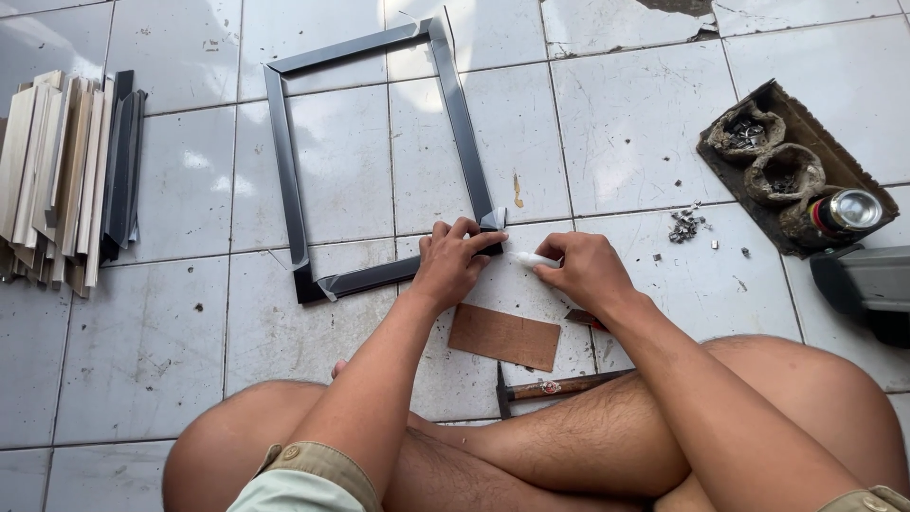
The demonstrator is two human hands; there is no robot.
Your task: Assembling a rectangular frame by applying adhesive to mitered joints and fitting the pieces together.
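Observation:
A dark rectangular picture frame (284, 152) lies flat on the white floor tiles. My left hand (450, 261) presses down on its near right corner, fingers curled over the joint, where a pale strip of tape shows. My right hand (586, 270) is just to the right of that corner and pinches a small white tube (531, 258) whose tip points at the joint. More pale tape wraps the frame's near left corner (325, 284).
A brown rectangular board (504, 337) and a hammer (559, 387) lie by my crossed legs. Wooden and dark moulding strips (66, 175) are stacked at far left. At right are a cardboard tray (806, 118) with small bags of fasteners, a can (848, 210), loose staples (684, 226) and a dark tool (867, 284).

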